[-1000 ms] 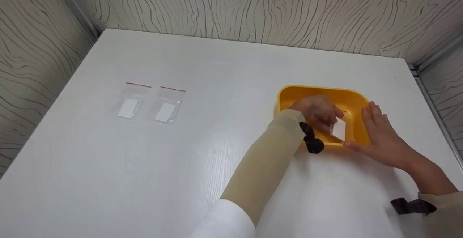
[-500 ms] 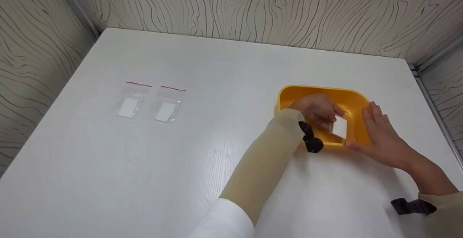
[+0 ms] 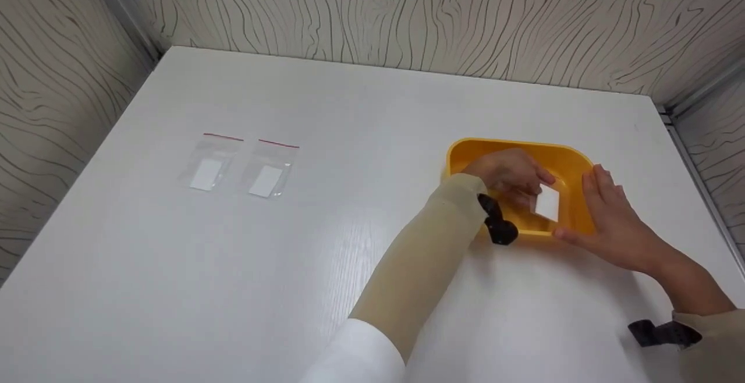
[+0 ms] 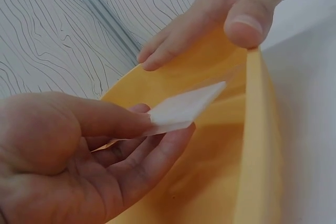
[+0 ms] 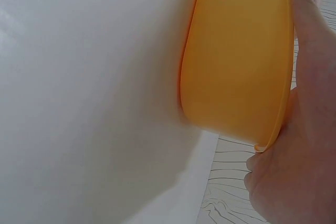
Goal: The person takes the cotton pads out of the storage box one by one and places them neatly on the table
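A small clear plastic bag with a white card [image 3: 547, 203] in it is pinched between thumb and fingers of my left hand [image 3: 511, 170], inside the yellow bin [image 3: 556, 160]. The left wrist view shows the left thumb [image 4: 118, 121] on top of the bag and the fingers beneath; the bag is tilted above the bin's floor. My right hand [image 3: 620, 229] rests on the bin's near right corner, fingers extended along the right rim and thumb on the near rim. In the right wrist view the bin's outer wall [image 5: 236, 61] stands beside that hand [image 5: 299, 177].
Two clear bags with red top strips and white cards, a left one [image 3: 205, 174] and a right one [image 3: 266, 181], lie side by side on the left of the white table [image 3: 233, 272]. A wood-grain patterned wall [image 3: 378, 10] runs along the table's far edge.
The left hand has lifted the bag with the white card slightly, moving it a little away from the near rim. The right hand stays on the bin.
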A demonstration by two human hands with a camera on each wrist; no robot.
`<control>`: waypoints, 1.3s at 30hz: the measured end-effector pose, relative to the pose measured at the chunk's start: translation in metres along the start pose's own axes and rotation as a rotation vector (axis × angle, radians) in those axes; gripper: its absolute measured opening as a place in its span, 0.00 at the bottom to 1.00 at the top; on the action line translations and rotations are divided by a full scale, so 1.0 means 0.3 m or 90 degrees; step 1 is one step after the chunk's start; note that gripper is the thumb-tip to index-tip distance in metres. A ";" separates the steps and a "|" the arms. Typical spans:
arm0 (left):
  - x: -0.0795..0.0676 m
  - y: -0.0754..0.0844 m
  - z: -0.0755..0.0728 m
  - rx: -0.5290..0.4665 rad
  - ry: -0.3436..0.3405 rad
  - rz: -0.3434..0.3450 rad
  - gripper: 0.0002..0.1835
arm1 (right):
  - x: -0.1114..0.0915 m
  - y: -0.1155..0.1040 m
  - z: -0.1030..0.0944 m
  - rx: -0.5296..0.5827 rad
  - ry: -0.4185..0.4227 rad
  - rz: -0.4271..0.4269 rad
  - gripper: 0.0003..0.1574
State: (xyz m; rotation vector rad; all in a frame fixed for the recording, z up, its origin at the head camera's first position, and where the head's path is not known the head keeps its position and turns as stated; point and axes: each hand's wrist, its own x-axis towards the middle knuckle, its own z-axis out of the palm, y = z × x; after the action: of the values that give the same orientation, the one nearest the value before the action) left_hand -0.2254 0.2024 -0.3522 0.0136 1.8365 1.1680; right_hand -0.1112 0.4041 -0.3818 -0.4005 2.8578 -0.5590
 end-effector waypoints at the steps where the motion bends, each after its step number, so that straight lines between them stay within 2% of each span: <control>1: -0.001 0.001 0.000 0.000 0.002 0.001 0.11 | 0.000 0.000 0.000 0.000 0.000 0.000 0.73; 15: -0.002 -0.011 -0.017 0.015 -0.005 0.032 0.11 | 0.003 0.002 0.001 -0.011 0.001 -0.006 0.73; 22: -0.007 -0.008 -0.031 0.009 -0.036 0.066 0.12 | 0.000 0.006 -0.001 0.001 -0.005 -0.017 0.72; 31: -0.024 -0.003 -0.027 -0.007 -0.026 0.070 0.12 | 0.004 0.004 -0.001 0.008 -0.007 0.000 0.73; 39: -0.036 -0.009 -0.037 -0.024 -0.028 0.079 0.13 | 0.004 0.011 -0.001 0.014 0.000 -0.009 0.73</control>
State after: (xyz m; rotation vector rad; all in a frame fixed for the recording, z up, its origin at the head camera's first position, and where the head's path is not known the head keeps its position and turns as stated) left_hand -0.2259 0.1882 -0.3454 0.1320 1.7951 1.2778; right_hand -0.1131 0.4069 -0.3830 -0.4169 2.8487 -0.5933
